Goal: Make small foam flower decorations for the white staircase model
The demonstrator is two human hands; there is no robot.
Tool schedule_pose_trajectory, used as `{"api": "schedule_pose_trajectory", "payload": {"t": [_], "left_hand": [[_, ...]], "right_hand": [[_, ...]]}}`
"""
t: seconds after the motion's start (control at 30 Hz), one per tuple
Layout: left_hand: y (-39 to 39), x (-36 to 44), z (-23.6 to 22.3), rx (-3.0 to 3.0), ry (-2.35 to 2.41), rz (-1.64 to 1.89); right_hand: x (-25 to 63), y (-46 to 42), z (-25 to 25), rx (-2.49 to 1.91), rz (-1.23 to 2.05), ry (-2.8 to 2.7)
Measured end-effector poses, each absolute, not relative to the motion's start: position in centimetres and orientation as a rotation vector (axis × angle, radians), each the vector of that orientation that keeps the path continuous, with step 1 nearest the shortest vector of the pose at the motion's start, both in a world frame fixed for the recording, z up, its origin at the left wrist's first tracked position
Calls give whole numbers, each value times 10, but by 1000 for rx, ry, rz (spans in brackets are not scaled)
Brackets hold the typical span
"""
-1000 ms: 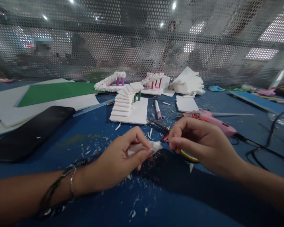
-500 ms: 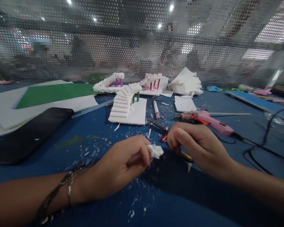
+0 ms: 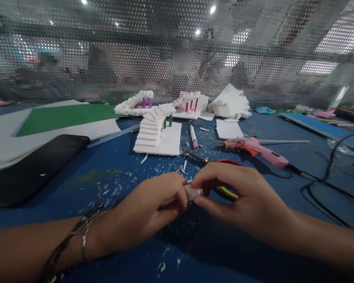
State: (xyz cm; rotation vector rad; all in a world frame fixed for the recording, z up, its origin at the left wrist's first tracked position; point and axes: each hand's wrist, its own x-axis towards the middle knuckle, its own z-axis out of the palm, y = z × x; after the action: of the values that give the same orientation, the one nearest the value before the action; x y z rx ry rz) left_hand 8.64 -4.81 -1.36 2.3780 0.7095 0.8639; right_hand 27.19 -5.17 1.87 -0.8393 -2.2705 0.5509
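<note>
Between finger and thumb, my left hand (image 3: 156,206) is closed on a small crumpled white piece (image 3: 192,192); whether it is paper or foam I cannot tell. At the piece's free end are the thumb and fingers of my right hand (image 3: 238,200), pinched onto it. Scissors (image 3: 196,156) with red and yellow handles lie just behind and partly under my right hand. Beyond my hands a white model staircase (image 3: 150,135) with green posts stands on a white base. A marker (image 3: 193,137) lies to its right.
A pink glue gun (image 3: 265,153) with a black cable (image 3: 327,184) lies at right. At left are a black case-like object (image 3: 41,169) and a green sheet (image 3: 67,118). White sheets (image 3: 230,102) are piled at the back, before a perforated metal screen (image 3: 153,47). Scraps litter the blue table.
My right hand has moved left from the scissors to the white piece and pinched its end. The scissors' handles show more now. My left hand has barely moved.
</note>
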Motion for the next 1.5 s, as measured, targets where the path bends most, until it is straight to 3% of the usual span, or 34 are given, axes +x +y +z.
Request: {"api": "schedule_pose_trajectory", "payload": {"t": [0.47,1.33,1.5], "left_hand": [[-50,88,-14,2185,878,711],[-51,91,2,2411,712,421],[-50,88,8,2346,597,466]], "right_hand": [[271,-50,19,-930,652,-2200],[273,-51,17,-448,447,-2472],[273,-53,15,-453,546,-2458]]}}
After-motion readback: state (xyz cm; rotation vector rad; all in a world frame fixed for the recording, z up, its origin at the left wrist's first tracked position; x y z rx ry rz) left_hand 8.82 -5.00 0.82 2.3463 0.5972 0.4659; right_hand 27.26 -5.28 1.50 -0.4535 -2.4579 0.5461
